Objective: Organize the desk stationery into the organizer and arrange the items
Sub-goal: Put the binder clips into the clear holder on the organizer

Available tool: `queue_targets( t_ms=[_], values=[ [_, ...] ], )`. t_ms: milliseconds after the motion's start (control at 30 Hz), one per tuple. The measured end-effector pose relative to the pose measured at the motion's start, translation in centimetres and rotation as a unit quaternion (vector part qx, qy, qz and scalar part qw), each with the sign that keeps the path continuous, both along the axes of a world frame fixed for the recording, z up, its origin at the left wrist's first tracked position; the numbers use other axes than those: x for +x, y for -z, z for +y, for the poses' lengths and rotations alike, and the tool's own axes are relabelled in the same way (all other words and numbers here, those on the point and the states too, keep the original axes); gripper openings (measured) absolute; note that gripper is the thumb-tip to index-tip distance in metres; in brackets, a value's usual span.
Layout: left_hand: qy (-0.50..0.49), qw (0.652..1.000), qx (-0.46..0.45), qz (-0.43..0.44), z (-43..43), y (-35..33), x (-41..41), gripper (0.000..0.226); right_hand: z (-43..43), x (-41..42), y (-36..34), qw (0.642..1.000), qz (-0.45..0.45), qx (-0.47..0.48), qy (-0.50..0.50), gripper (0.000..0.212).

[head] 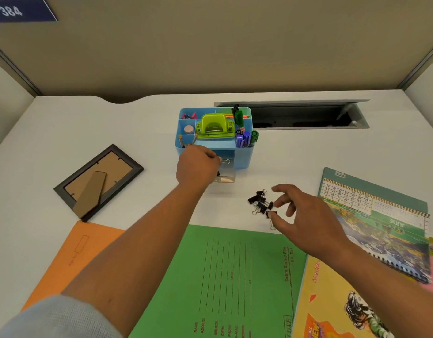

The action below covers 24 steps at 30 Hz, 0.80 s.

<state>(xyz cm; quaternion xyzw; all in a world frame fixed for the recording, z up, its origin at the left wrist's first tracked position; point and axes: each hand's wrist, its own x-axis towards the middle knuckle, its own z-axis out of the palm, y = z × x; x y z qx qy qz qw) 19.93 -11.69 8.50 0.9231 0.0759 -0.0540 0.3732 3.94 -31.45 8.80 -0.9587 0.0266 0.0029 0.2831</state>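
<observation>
Binder clips (260, 203) lie in a loose heap on the tabletop (137, 123), centre-right of frame, just below the blue organizer (243, 154) at centre. Left hand (197, 164): grip curled, pinching a single clip (225, 161) at the organizer's front, above the clear drawer (225, 179) sticking out at its base. Right hand (305, 215): grip spread wide over the heap, holding nothing yet. Best approach, IMO: let the held clip go only once it's well inside the drawer; w/ the right, pinch clip bodies, not wire loops, so none tangle or spill.
</observation>
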Motion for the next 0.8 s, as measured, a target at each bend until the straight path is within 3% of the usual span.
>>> queue_targets(
  t_ms=[100,267,567,800],
  values=[
    [0.004,1.000,-0.020,0.007,0.3,0.4,0.3,0.018,-0.4,0.0,0.4,1.000,0.006,-0.016,0.001,0.029],
    [-0.081,0.989,-0.067,-0.105,2.3,-0.6,-1.6,0.026,-1.1,0.2,1.4,0.998,0.023,-0.052,0.006,0.017],
    [-0.081,0.985,-0.145,-0.039,2.6,1.2,-10.3,0.024,-0.7,1.1,3.6,0.991,0.093,-0.080,0.051,0.023],
    [-0.060,0.985,-0.162,0.003,2.1,3.0,-13.9,0.020,0.3,1.7,5.4,0.986,0.104,-0.058,0.115,0.046]
  ],
)
